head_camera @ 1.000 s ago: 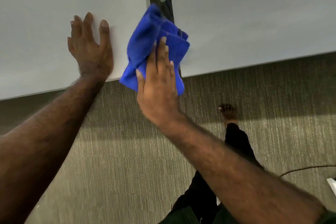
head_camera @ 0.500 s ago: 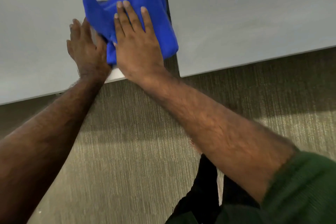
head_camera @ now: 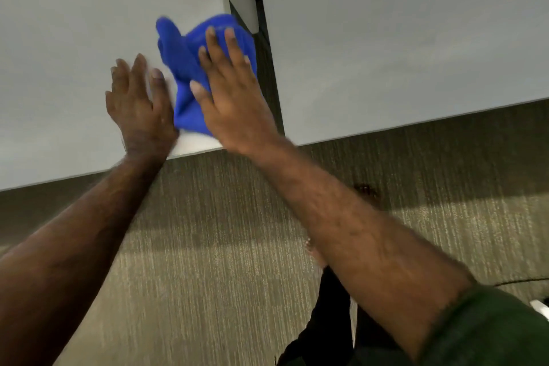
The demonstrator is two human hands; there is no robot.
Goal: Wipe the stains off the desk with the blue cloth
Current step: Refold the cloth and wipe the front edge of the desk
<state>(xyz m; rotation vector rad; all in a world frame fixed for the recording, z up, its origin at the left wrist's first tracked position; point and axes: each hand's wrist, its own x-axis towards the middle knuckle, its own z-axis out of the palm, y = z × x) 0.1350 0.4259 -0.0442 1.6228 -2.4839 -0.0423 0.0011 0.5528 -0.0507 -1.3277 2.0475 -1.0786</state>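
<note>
While the left hand (head_camera: 139, 107) lies flat, the right hand (head_camera: 234, 98) presses the blue cloth (head_camera: 181, 56) (bunched) on the desk (head_camera: 74, 38).

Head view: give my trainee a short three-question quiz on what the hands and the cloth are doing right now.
1. True or false: the blue cloth is under the right hand.
2. Which desk does the cloth lie on? A: the left desk. B: the right desk. C: the carpet.
3. Fill in: the left hand lies flat on the desk, holding ____.

Key:
1. True; its fingers are spread flat on the cloth.
2. A, near the corner by the gap between the desks.
3. Nothing; it lies open beside the cloth.
</note>
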